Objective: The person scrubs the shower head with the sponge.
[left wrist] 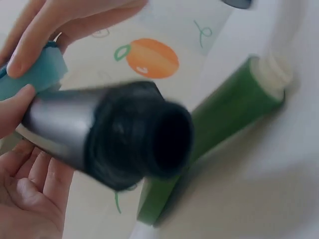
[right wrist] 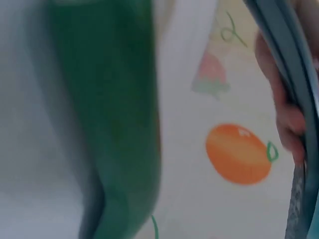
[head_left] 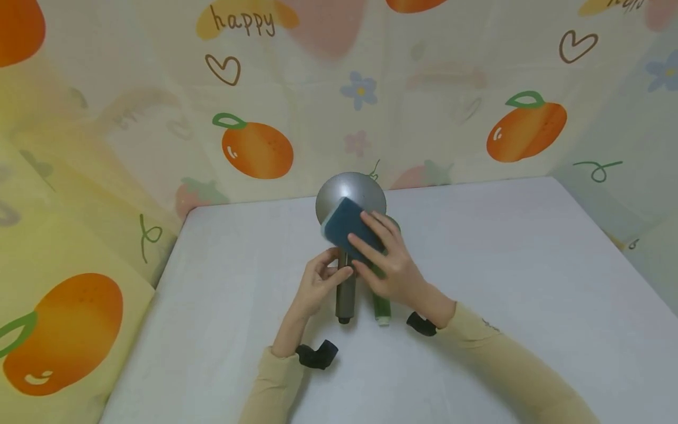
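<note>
My left hand holds the dark handle of a utensil with a round, domed silver head, like a ladle or small pan. The handle's black, hollow end faces the left wrist camera. In my right hand is a blue sponge, gripped between thumb and fingers. It overlaps the lower part of the silver head and the top of the handle. Beside the handle, partly hidden under my right hand, lies a green-handled object with a pale tip; its green length curves in the right wrist view.
The white tabletop runs to a printed cloth backdrop with oranges and hearts. Black wrist-worn pieces show at the left wrist and right wrist.
</note>
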